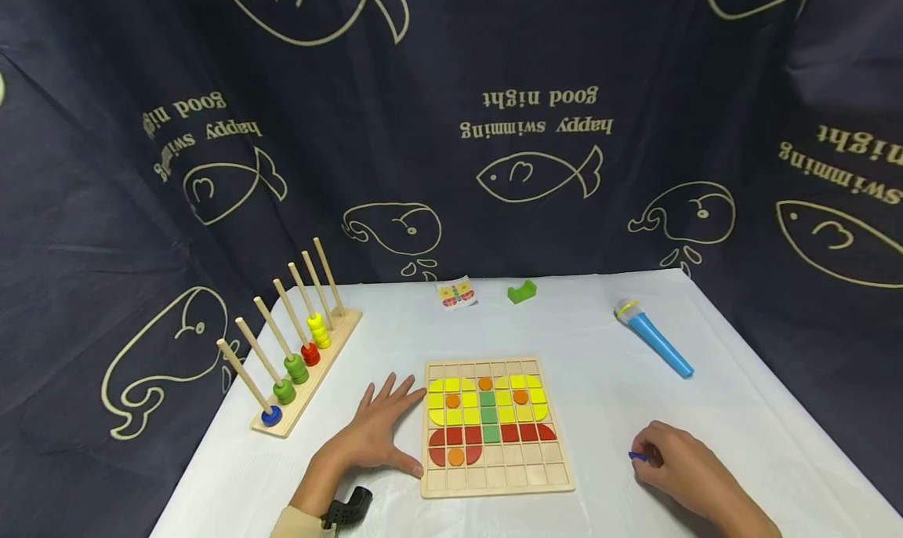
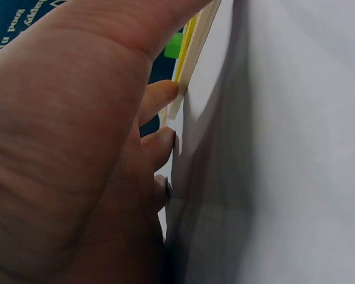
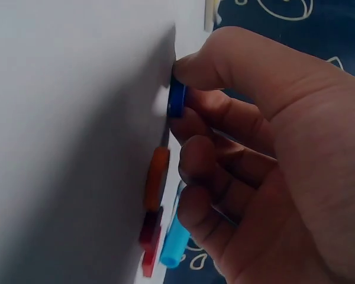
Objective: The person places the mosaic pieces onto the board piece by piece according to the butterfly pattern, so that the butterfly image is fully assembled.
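A wooden grid board (image 1: 498, 481) lies on the white table, its yellow, green, red and orange tiles laid out like a butterfly. My left hand (image 1: 381, 430) rests flat on the table with fingers spread; its index fingertip and thumb touch the board's left edge. To the right of the board, my right hand (image 1: 680, 469) pinches a small blue tile (image 3: 177, 98) between thumb and fingers, just at the tabletop. Below those fingers in the right wrist view are an orange tile (image 3: 157, 178) and red tiles (image 3: 151, 236), which the hand hides from the head view.
On the left stands a wooden peg rack (image 1: 310, 381) with coloured rings. A butterfly picture card (image 1: 457, 293) and a green block (image 1: 522, 292) lie at the back. A blue toy microphone (image 1: 656, 339) lies at the right, beyond my right hand. A dark cloth (image 1: 451, 75) hangs behind.
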